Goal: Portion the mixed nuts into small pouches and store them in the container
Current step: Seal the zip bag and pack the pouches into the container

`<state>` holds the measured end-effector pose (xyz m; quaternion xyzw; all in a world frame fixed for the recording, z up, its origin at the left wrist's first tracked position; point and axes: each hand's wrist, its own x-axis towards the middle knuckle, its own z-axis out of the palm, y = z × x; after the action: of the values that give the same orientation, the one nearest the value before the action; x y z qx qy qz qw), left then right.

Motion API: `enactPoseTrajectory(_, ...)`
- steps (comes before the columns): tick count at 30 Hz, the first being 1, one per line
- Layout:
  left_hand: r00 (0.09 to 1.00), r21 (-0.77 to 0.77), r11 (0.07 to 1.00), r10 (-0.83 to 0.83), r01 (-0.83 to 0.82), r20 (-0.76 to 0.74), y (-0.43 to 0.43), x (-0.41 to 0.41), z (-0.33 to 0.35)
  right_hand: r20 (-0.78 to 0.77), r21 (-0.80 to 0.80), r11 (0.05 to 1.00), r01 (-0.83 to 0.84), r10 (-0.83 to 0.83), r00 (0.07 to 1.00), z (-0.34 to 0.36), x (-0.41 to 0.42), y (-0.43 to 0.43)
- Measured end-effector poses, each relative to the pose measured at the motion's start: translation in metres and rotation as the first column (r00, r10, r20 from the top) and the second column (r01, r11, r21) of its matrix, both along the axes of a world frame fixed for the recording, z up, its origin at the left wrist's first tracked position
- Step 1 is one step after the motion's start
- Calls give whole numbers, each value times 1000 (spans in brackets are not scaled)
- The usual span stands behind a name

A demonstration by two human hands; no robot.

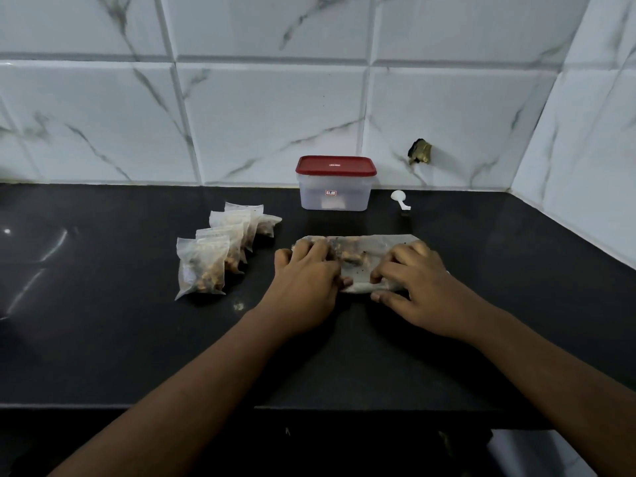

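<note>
A large clear plastic bag (359, 251) with a few nuts left inside lies flat on the black counter (103, 339). My left hand (306, 280) presses on its left end and my right hand (413, 287) pinches its near right edge, which is rolled up. Several small filled pouches (220, 249) of mixed nuts lie in an overlapping row to the left. A clear container (335, 192) with a shut red lid (335, 165) stands behind the bag near the wall. A white plastic scoop (401, 198) lies to the right of the container.
White marble-pattern tiles form the back wall and the right side wall, meeting at the far right corner. A dark hole with a brass fitting (420, 152) sits in the back wall. The counter's front edge (309, 407) runs below my forearms.
</note>
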<state>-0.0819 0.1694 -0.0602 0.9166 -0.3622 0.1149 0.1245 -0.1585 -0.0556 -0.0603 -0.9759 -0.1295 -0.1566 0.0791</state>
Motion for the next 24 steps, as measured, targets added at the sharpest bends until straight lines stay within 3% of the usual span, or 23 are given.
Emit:
enactPoseTrajectory(7, 999, -130, 992, 9, -4, 34, 1, -2, 2, 33, -12, 1000, -20, 21, 999, 0, 4, 4)
enactPoseTrajectory(13, 1000, -13, 1000, 15, -15, 21, -2, -2, -2, 26, -17, 999, 38, -37, 999, 2, 5, 4)
enactPoseTrajectory(19, 1000, -83, 997, 10, -8, 20, -5, 4, -4, -15, 21, 999, 28, -27, 1000, 4, 4, 0)
enactPoseTrajectory(24, 998, -97, 995, 14, -9, 60, 1, 0, -1, 45, 10, 1000, -8, 8, 999, 3, 3, 4)
